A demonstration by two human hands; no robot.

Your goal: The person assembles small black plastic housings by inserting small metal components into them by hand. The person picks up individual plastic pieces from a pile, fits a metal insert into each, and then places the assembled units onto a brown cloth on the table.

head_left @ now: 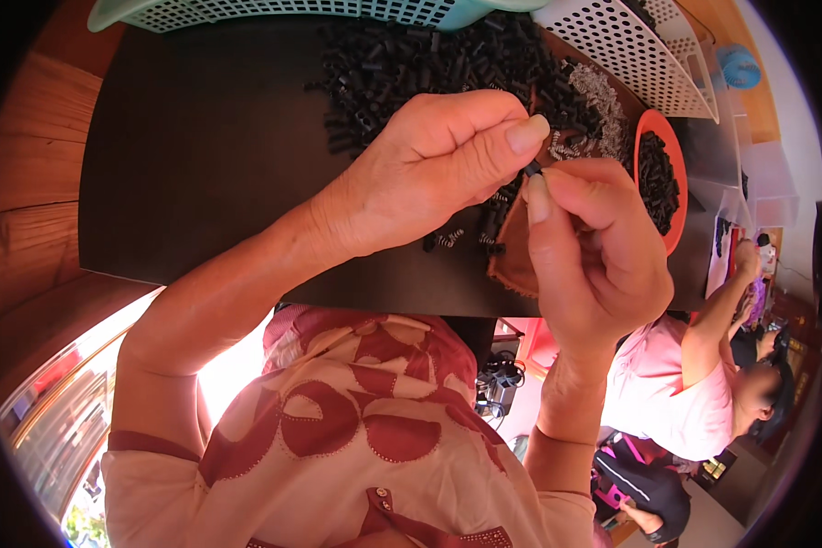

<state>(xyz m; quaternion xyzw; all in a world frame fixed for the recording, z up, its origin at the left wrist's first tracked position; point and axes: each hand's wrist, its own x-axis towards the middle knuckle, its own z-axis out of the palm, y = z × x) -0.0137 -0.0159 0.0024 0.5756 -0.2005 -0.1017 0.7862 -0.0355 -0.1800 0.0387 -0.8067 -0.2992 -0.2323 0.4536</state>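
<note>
Above the dark table, my left hand [452, 164] and my right hand [598, 251] meet fingertip to fingertip. A small black tube-like piece [532, 169] shows between them, mostly covered by the fingers. My right thumb and forefinger pinch its near end. The left hand is closed, thumb pressed on curled fingers, against the other end. Behind the hands lies a large heap of short black tubes [374, 68]. Thin metal springs [598, 91] are piled to its right. Under the hands is a brown cloth [513, 251], with a few springs [449, 238] and tubes beside it.
An orange bowl [674, 151] of small black parts stands right of the cloth. A white perforated basket [626, 46] and a teal basket [283, 11] line the far edge. At the right, a co-worker in a pink shirt [671, 393] sits near another person in dark clothes [658, 489].
</note>
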